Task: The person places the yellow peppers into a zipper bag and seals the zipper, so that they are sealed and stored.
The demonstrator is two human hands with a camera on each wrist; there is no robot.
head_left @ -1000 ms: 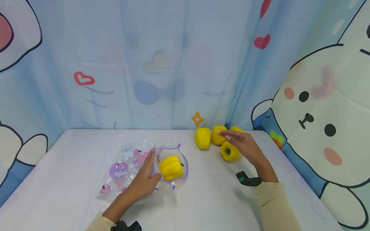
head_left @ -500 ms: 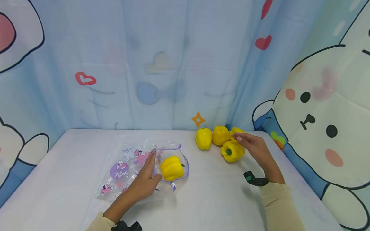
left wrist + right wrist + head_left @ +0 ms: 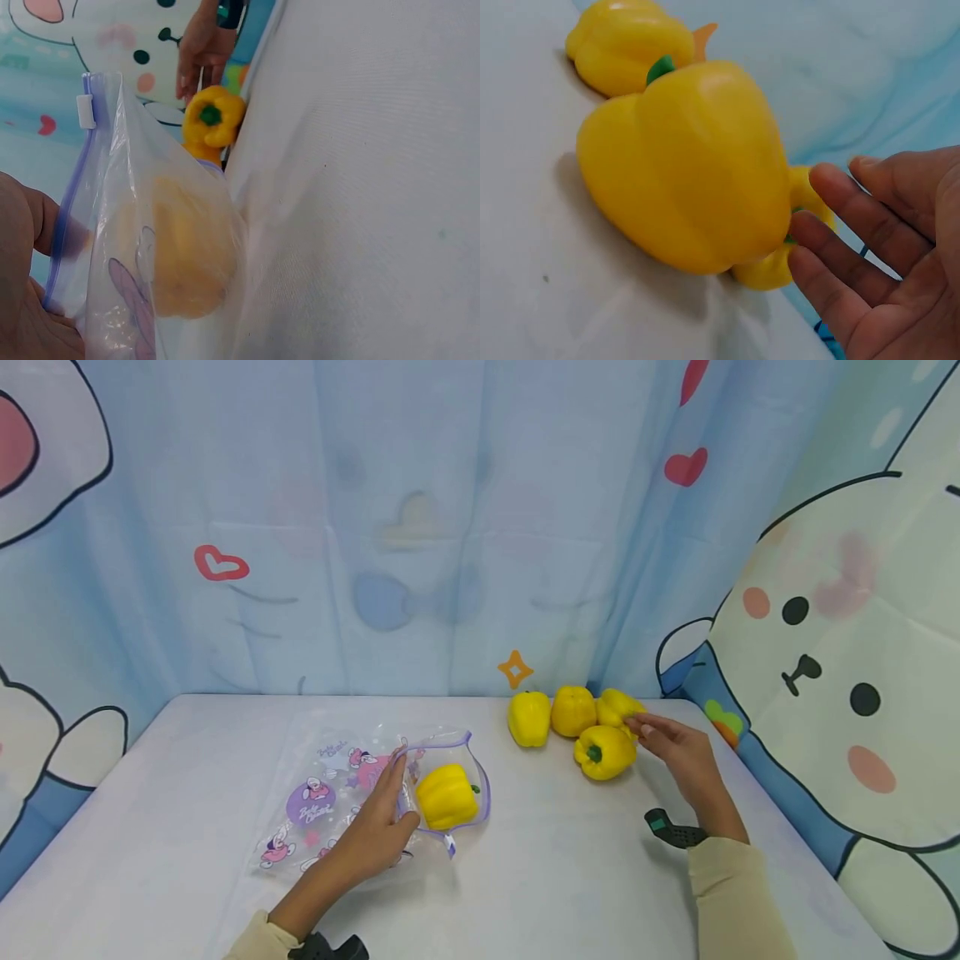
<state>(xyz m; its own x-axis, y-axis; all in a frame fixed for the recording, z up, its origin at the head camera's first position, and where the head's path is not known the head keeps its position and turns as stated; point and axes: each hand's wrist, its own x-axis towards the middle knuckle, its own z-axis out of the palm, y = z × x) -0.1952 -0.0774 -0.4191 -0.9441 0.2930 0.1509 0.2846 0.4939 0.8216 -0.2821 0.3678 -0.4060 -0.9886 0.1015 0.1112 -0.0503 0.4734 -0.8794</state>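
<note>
My left hand (image 3: pixel 381 831) holds the mouth of a clear, purple-edged zip bag (image 3: pixel 309 803) printed with pink cartoon figures. Just inside the mouth lies a yellow bell pepper (image 3: pixel 447 797), seen through the plastic in the left wrist view. At the back right my right hand (image 3: pixel 684 758) reaches in with loosely bent fingers. Its fingertips are right at the rear right bell pepper (image 3: pixel 617 705), partly hidden behind the front bell pepper (image 3: pixel 604 752). In the right wrist view that front pepper (image 3: pixel 686 169) fills the middle, and the fingers grip nothing.
Two more yellow bell peppers stand to the left of that pair, a left one (image 3: pixel 528 719) and a middle one (image 3: pixel 573 712). A white cloth covers the table (image 3: pixel 525 877). Behind it hangs a blue cartoon curtain (image 3: pixel 405 610). The bag's white slider (image 3: pixel 85 112) sits on the zip.
My right hand has moved right, from above the middle pepper to the rear right one, and its fingers have come down. The left hand, the bag and the peppers stay put.
</note>
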